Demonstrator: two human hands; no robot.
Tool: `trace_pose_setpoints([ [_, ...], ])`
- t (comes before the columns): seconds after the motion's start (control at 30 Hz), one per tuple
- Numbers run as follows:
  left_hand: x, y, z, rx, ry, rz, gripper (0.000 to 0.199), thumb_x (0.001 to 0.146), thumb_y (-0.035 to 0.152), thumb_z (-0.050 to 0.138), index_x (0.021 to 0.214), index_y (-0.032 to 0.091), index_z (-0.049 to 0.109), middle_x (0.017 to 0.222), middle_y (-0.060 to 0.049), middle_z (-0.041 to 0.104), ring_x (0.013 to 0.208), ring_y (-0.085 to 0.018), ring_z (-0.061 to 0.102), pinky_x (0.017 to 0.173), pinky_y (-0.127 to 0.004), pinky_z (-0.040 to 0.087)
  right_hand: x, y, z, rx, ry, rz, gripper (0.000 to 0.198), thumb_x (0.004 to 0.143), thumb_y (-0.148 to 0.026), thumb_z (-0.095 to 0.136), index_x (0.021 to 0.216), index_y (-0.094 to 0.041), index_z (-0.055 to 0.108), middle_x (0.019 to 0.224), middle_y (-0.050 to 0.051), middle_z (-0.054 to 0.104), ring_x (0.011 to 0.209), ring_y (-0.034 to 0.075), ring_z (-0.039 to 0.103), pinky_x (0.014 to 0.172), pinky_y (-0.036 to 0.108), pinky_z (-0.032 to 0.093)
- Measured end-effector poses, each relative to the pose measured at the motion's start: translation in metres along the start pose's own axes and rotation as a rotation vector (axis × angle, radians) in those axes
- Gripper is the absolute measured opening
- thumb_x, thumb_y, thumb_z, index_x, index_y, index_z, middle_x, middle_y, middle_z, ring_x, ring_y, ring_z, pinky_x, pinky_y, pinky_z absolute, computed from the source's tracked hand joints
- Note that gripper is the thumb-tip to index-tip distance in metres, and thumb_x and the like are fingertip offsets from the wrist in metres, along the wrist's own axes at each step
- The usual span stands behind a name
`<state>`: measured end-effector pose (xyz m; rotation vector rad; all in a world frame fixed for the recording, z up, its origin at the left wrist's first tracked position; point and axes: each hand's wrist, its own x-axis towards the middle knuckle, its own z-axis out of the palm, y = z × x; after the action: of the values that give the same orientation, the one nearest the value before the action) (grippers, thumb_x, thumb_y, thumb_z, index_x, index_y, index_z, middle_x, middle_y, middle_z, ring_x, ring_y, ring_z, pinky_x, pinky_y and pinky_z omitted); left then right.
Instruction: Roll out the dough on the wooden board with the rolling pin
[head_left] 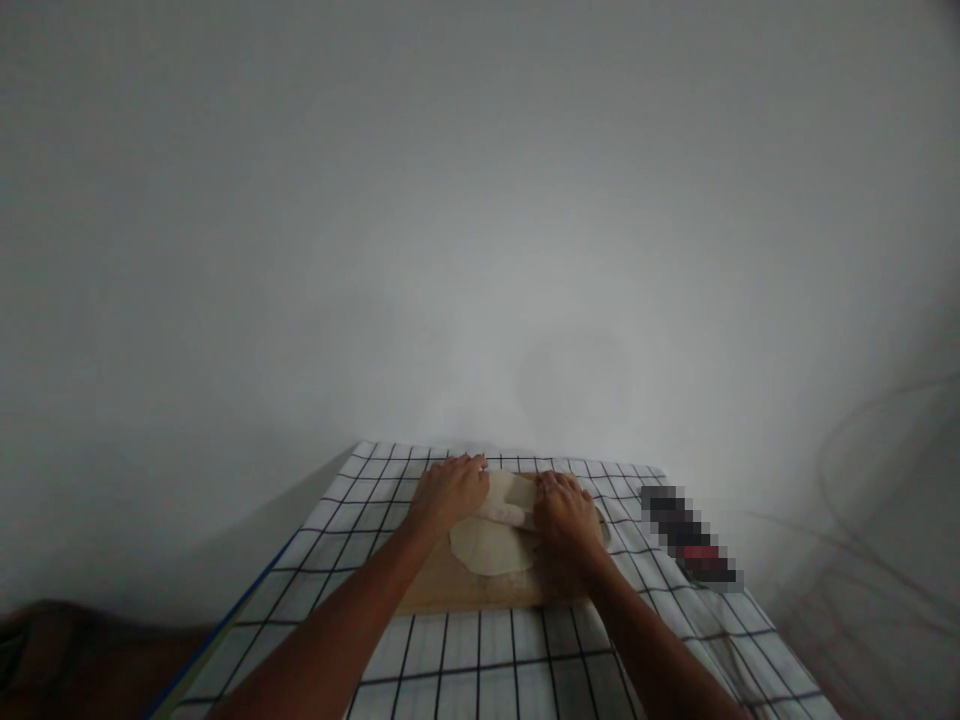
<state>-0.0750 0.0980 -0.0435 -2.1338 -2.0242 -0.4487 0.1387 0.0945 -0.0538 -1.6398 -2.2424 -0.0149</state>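
A flattened, pale sheet of dough [491, 550] with an uneven edge lies on a wooden board [469, 598]. Across it runs a light-coloured rolling pin [508, 515], visible mainly between my hands. My left hand [454, 488] is closed over the pin's left part, knuckles up. Over its right part, my right hand [568, 515] is closed too, slightly nearer to me. Both hands cover much of the pin. Dough shows on the near and far sides of it. Beside my right hand is a greyish rounded edge [604, 528] that I cannot identify.
The board rests on a table with a white, dark-checked cloth [450, 660]. A pixelated dark and red object [691, 537] lies at the table's right edge. A pale wall [480, 250] stands behind, and thin cables [821, 470] hang at the right.
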Motion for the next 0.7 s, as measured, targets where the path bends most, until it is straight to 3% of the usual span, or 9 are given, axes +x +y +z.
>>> trace_pose_setpoints([
  [0.17, 0.003, 0.003, -0.001, 0.018, 0.005, -0.050, 0.034, 0.101, 0.031, 0.039, 0.116, 0.022, 0.068, 0.112, -0.012, 0.074, 0.107, -0.026, 0.068, 0.095, -0.041, 0.048, 0.010, -0.002, -0.002, -0.002, 0.032, 0.034, 0.039, 0.104, -0.034, 0.026, 0.112, -0.022, 0.062, 0.121, 0.012, 0.068, 0.115, 0.026, 0.060, 0.096, 0.040, 0.043],
  [0.37, 0.007, 0.008, -0.005, 0.050, -0.001, -0.101, 0.041, 0.101, 0.032, 0.034, 0.107, 0.016, 0.071, 0.108, -0.015, 0.074, 0.102, -0.026, 0.069, 0.090, -0.039, 0.050, 0.054, 0.002, -0.001, -0.030, -0.083, 0.080, 0.045, 0.104, -0.039, 0.028, 0.109, -0.021, 0.069, 0.110, 0.012, 0.074, 0.098, 0.024, 0.070, 0.081, 0.033, 0.048],
  [0.57, 0.026, 0.007, -0.003, -0.010, -0.088, -0.223, 0.047, 0.099, 0.043, 0.036, 0.101, 0.016, 0.075, 0.104, -0.016, 0.076, 0.098, -0.026, 0.072, 0.086, -0.036, 0.052, 0.087, 0.008, 0.010, -0.043, -0.112, 0.014, 0.045, 0.102, -0.040, 0.035, 0.099, -0.021, 0.076, 0.104, 0.013, 0.076, 0.097, 0.023, 0.071, 0.081, 0.030, 0.048],
  [0.7, 0.038, 0.005, 0.000, -0.013, -0.061, -0.239, 0.057, 0.101, 0.047, 0.029, 0.097, 0.015, 0.076, 0.098, -0.017, 0.076, 0.094, -0.028, 0.073, 0.083, -0.038, 0.053, 0.106, 0.009, 0.015, -0.060, -0.111, -0.018, 0.048, 0.101, -0.046, 0.037, 0.099, -0.019, 0.078, 0.103, 0.016, 0.076, 0.097, 0.026, 0.072, 0.081, 0.033, 0.049],
])
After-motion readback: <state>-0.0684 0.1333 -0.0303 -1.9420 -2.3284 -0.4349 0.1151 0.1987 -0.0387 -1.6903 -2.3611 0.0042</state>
